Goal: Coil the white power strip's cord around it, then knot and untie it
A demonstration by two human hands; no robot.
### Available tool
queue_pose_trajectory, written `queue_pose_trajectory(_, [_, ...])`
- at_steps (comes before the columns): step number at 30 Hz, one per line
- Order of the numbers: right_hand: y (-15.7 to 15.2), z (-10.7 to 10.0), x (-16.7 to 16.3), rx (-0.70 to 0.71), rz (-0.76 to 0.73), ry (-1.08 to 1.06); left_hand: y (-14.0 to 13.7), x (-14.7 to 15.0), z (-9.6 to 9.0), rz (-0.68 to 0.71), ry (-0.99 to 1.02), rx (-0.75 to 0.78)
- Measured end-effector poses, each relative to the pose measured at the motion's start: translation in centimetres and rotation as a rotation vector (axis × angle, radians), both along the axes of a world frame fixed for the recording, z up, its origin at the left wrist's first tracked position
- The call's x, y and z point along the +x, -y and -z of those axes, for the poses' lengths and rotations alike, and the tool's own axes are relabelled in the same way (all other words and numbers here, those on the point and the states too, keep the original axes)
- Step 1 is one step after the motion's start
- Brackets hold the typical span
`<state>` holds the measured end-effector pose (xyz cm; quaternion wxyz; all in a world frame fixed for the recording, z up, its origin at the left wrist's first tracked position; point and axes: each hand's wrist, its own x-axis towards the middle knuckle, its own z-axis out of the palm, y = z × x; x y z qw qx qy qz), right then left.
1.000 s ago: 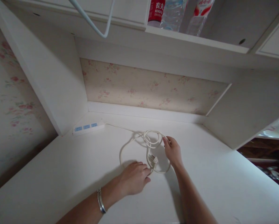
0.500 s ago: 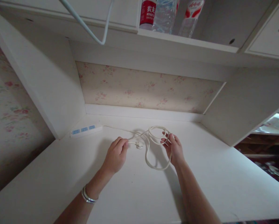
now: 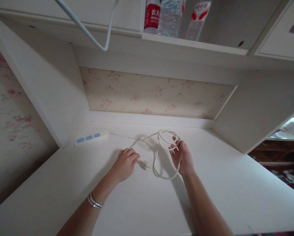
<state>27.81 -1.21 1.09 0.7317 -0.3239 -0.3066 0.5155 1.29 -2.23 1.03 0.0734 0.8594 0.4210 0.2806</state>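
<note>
A white power cord (image 3: 168, 178) hangs in loops from my right hand (image 3: 183, 159), whose fingers curl around the coils above the desk. Closed around the cord near its end is my left hand (image 3: 126, 164). The plug (image 3: 145, 165) sticks out to the right of that hand, between both hands. At the back left of the desk lies a white power strip (image 3: 90, 139) with blue socket faces. A thin stretch of the cord runs from its right end toward the coils.
The white desk (image 3: 142, 209) is walled by side panels left and right. Overhead, a shelf (image 3: 198, 46) holds several plastic bottles (image 3: 170, 18). A pale bent rod or cable (image 3: 88, 32) hangs at the upper left.
My left hand has shifted slightly down and turned, and the plug has swung lower. The right hand still holds the coils, almost in the same place.
</note>
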Motion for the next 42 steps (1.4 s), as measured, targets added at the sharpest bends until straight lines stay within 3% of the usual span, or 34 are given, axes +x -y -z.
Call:
queue_pose_trajectory(5, [0.3, -0.4, -0.2, 0.011, 0.009, 0.064, -0.2, -1.1, 1.4, -0.019, -0.189, -0.052])
queue_pose_trajectory(9, [0.8, -0.8, -0.7, 0.028, -0.060, 0.041, -0.2, -1.0, 2.1, -0.082, -0.168, -0.086])
queue_pose_trajectory(12, [1.3, -1.0, -1.5, 0.043, -0.124, 0.067, -0.3, 0.1, 2.2, -0.121, 0.083, -0.141])
queue_pose_trajectory(16, [1.7, -0.9, -2.8, 0.042, -0.191, 0.163, 0.0, 2.0, 1.7, -0.096, 0.638, -0.473])
queue_pose_trajectory(19, [2.2, -0.7, -3.5, 0.052, -0.282, 0.220, 0.5, 2.8, 0.7, -0.022, 0.925, -0.665])
queue_pose_trajectory(26, [2.7, -0.2, -4.4, 0.025, -0.443, 0.400, 0.5, 2.6, 0.1, -0.035, 1.040, -0.637])
queue_pose_trajectory(29, [2.3, 0.5, -4.9, 0.010, -0.309, 0.603, 0.1, 2.4, 0.8, -0.045, 1.011, -0.589])
queue_pose_trajectory(32, [2.1, 1.0, -5.3, 0.024, 0.000, 0.841, -0.1, 2.2, 1.2, -0.066, 0.929, -0.498])
queue_pose_trajectory(35, [2.3, 0.9, -5.3, 0.184, 0.264, 1.126, 0.0, 2.0, 1.3, -0.112, 0.798, -0.392])
queue_pose_trajectory(38, [2.4, 0.5, -5.2, 0.415, 0.325, 1.439, 0.1, 2.1, 1.3, -0.130, 0.710, -0.339])
queue_pose_trajectory(42, [2.1, -0.1, -5.6, 0.540, 0.326, 1.706, 0.1, 2.5, 1.4, -0.114, 0.679, -0.317])
